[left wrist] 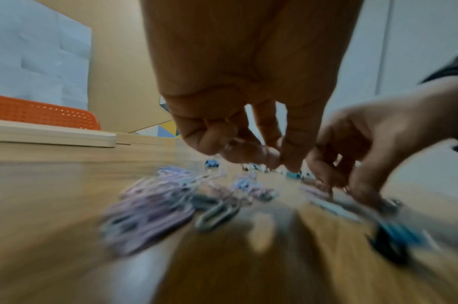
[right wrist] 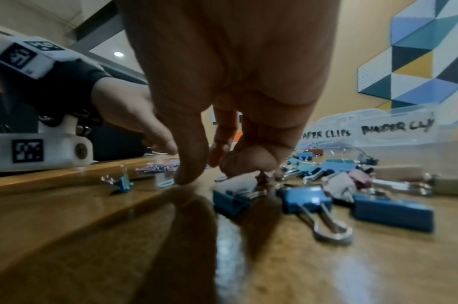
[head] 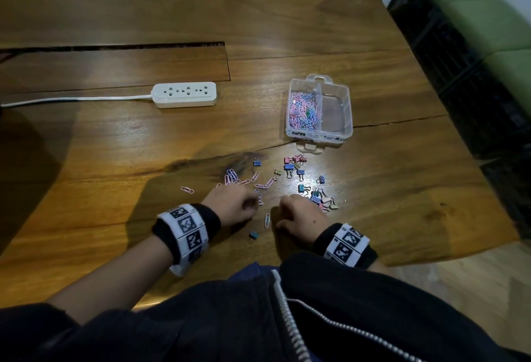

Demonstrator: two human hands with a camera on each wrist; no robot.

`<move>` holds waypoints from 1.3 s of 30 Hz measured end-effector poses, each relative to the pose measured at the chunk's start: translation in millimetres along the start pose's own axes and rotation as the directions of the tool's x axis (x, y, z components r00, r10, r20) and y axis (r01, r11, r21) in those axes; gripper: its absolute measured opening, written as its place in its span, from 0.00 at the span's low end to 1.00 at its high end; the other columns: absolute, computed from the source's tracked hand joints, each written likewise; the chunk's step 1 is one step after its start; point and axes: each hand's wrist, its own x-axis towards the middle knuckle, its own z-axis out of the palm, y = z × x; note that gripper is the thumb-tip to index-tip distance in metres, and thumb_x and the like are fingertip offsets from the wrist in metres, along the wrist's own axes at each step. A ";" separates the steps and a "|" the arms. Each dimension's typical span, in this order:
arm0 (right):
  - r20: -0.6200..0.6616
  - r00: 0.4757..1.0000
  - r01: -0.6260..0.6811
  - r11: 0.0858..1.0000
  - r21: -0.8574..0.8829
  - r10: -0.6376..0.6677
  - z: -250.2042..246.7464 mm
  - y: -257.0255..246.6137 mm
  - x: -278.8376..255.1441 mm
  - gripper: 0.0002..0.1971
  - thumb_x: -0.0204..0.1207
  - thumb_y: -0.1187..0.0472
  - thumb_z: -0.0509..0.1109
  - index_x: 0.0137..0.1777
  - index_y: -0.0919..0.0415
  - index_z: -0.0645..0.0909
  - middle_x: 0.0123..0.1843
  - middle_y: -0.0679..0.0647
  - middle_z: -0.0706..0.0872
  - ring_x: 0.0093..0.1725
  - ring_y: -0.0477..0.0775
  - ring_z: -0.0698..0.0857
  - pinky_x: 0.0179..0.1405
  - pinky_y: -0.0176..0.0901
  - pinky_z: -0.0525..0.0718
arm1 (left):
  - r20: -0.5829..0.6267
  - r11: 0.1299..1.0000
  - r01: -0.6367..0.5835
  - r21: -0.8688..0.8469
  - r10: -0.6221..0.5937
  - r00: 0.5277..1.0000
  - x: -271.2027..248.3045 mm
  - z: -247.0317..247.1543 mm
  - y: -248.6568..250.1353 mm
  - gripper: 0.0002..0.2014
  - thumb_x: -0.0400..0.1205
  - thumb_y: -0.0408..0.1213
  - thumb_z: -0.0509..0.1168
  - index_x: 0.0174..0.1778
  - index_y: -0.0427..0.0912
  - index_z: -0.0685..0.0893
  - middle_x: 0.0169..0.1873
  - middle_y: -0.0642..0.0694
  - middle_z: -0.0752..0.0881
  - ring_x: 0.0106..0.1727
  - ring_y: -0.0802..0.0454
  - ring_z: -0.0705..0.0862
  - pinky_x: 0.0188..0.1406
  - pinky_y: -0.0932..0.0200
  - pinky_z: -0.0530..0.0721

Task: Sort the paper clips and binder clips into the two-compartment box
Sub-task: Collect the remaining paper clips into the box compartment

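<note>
An office or meeting room: a large wooden table (head: pixel 258 17) with a cable hatch (head: pixel 115 66) at ten o'clock, a white power strip (head: pixel 185 94), a geometric pegboard wall panel (right wrist: pixel 417 55), and an orange mesh chair (left wrist: pixel 40 112) beyond.

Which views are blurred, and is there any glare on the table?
Head view: sharp, with bright glare on the table among the binder clips. Left wrist view: paper clips heavily smeared by motion. Right wrist view: mostly sharp, labels on the box readable.
</note>
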 end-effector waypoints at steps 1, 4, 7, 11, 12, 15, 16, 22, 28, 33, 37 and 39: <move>-0.020 1.000 -0.006 1.000 0.021 0.007 0.7 1.5 -1.4 0.11 0.73 0.59 0.70 0.52 0.59 0.75 0.57 0.55 0.79 0.58 0.55 0.78 0.60 0.48 0.79 | -0.014 0.999 0.012 -0.053 -0.013 1.000 6.0 -4.5 4.0 0.07 0.80 0.43 0.63 0.49 0.47 0.82 0.46 0.50 0.85 0.46 0.55 0.80 0.42 0.62 0.75; -0.051 0.997 -0.047 0.996 0.073 0.051 2.6 3.7 -4.1 0.16 0.72 0.63 0.69 0.59 0.59 0.73 0.62 0.54 0.75 0.63 0.55 0.75 0.65 0.49 0.77 | 0.184 0.993 0.003 -0.116 0.018 0.983 16.7 -12.3 11.7 0.16 0.73 0.47 0.72 0.52 0.46 0.80 0.38 0.53 0.81 0.42 0.55 0.78 0.47 0.55 0.80; -0.071 0.992 -0.098 0.989 0.107 0.106 2.5 5.1 -3.0 0.19 0.72 0.62 0.70 0.62 0.59 0.73 0.64 0.55 0.73 0.65 0.55 0.73 0.67 0.49 0.76 | 0.343 0.998 -0.062 0.008 0.056 0.938 12.9 -1.7 17.8 0.24 0.68 0.50 0.75 0.56 0.44 0.77 0.44 0.50 0.81 0.47 0.52 0.79 0.47 0.55 0.78; -0.075 0.994 -0.071 0.991 0.111 0.080 3.3 5.5 0.3 0.20 0.71 0.64 0.71 0.63 0.61 0.74 0.63 0.57 0.73 0.65 0.56 0.73 0.68 0.48 0.75 | 0.299 0.986 -0.160 0.037 0.142 0.944 9.3 17.4 17.8 0.09 0.75 0.39 0.68 0.49 0.41 0.81 0.45 0.46 0.78 0.49 0.49 0.78 0.48 0.55 0.78; -0.081 0.995 -0.041 0.993 0.110 0.051 4.2 5.0 0.3 0.20 0.71 0.65 0.70 0.63 0.62 0.75 0.63 0.57 0.74 0.64 0.56 0.73 0.67 0.47 0.74 | 0.296 0.988 -0.154 0.002 0.147 0.944 9.9 17.9 16.5 0.06 0.76 0.36 0.66 0.47 0.40 0.82 0.43 0.47 0.78 0.47 0.50 0.78 0.48 0.56 0.79; -0.079 0.997 0.035 0.993 0.116 -0.026 8.3 3.7 -1.1 0.16 0.72 0.70 0.66 0.61 0.65 0.77 0.62 0.60 0.76 0.63 0.57 0.74 0.67 0.45 0.73 | 0.163 0.983 -0.097 -0.157 0.123 0.979 18.1 8.9 15.7 0.05 0.76 0.31 0.66 0.45 0.36 0.84 0.39 0.48 0.80 0.42 0.53 0.78 0.41 0.63 0.77; -0.063 0.997 0.043 0.991 0.125 -0.035 9.8 3.7 -1.5 0.16 0.73 0.71 0.65 0.61 0.65 0.78 0.62 0.59 0.77 0.63 0.57 0.75 0.68 0.45 0.73 | 0.072 0.975 -0.072 -0.210 0.089 0.993 22.8 3.8 16.6 0.05 0.76 0.30 0.66 0.46 0.36 0.84 0.39 0.49 0.79 0.41 0.54 0.77 0.39 0.66 0.75; -0.092 0.995 0.056 0.975 0.214 -0.037 6.8 -5.0 4.9 0.17 0.75 0.72 0.61 0.63 0.64 0.77 0.64 0.59 0.79 0.66 0.57 0.75 0.71 0.47 0.72 | -0.212 0.864 -0.034 -0.502 -0.085 0.973 50.6 -14.7 19.3 0.10 0.76 0.23 0.65 0.51 0.37 0.85 0.50 0.48 0.81 0.48 0.52 0.82 0.47 0.62 0.81; -0.119 0.992 0.060 0.995 0.076 -0.051 -1.1 -13.9 22.2 0.23 0.76 0.69 0.60 0.73 0.62 0.68 0.76 0.55 0.68 0.72 0.56 0.64 0.75 0.50 0.65 | -0.187 0.944 0.149 -0.294 -0.209 0.960 42.5 -25.2 -7.3 0.15 0.78 0.30 0.64 0.61 0.42 0.79 0.62 0.42 0.75 0.61 0.45 0.77 0.63 0.49 0.81; -0.020 0.978 0.211 0.976 0.060 -0.210 5.3 -15.8 15.3 0.15 0.79 0.67 0.60 0.65 0.61 0.77 0.68 0.55 0.77 0.68 0.53 0.72 0.71 0.43 0.68 | -0.034 0.851 0.508 -0.133 -0.516 0.856 3.9 -23.8 -41.2 0.33 0.72 0.36 0.73 0.72 0.44 0.69 0.73 0.37 0.65 0.73 0.37 0.66 0.69 0.44 0.75; -0.112 0.984 0.157 0.969 0.192 -0.138 4.4 -10.7 4.6 0.15 0.77 0.69 0.61 0.63 0.62 0.76 0.64 0.55 0.78 0.65 0.50 0.75 0.67 0.34 0.71 | 0.058 0.816 0.557 -0.153 -0.555 0.830 -17.3 -6.8 -49.3 0.41 0.65 0.33 0.78 0.73 0.48 0.66 0.74 0.38 0.63 0.75 0.38 0.64 0.70 0.43 0.74; -0.075 0.992 0.116 0.978 0.175 -0.105 4.6 -7.2 -0.1 0.18 0.73 0.67 0.68 0.63 0.60 0.73 0.64 0.54 0.75 0.63 0.50 0.74 0.64 0.37 0.73 | 0.058 0.831 0.515 -0.211 -0.515 0.855 -17.6 0.9 -49.1 0.37 0.67 0.28 0.76 0.70 0.47 0.69 0.70 0.39 0.67 0.71 0.41 0.69 0.67 0.47 0.77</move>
